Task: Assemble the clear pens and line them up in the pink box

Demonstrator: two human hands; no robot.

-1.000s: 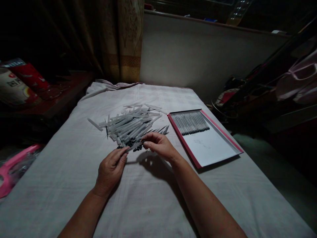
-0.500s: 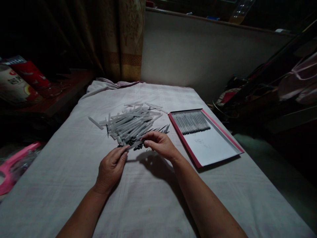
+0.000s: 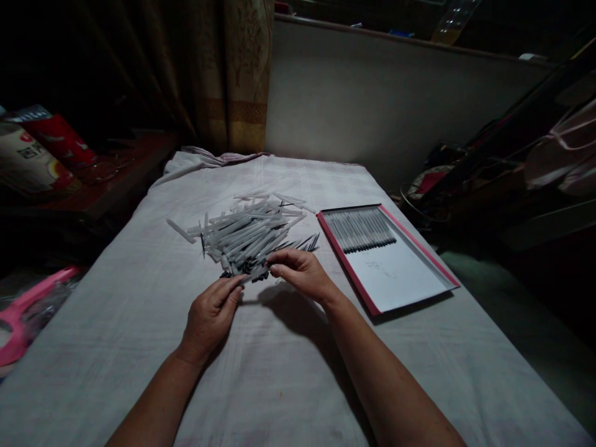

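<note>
A heap of pale translucent pen barrels (image 3: 246, 231) lies on the white cloth (image 3: 288, 347) in front of me, with small black caps and thin refills at its near edge. My left hand (image 3: 210, 316) and my right hand (image 3: 300, 272) meet just below the heap. Between their pinched fingertips they hold one pen barrel (image 3: 254, 273), tilted up to the right. To the right lies a flat red-edged box (image 3: 419, 251) with a row of finished pens (image 3: 359, 230) in its far half.
A patterned curtain (image 3: 242, 74) hangs behind the table. Red and white packets (image 3: 37, 155) sit on a dark shelf at left. A pink plastic item (image 3: 23, 310) lies at the left edge. Bags and clutter (image 3: 535, 167) fill the right side.
Almost nothing differs. Both hands stay at the near edge of the heap with the same barrel between them; the view has shifted slightly.
</note>
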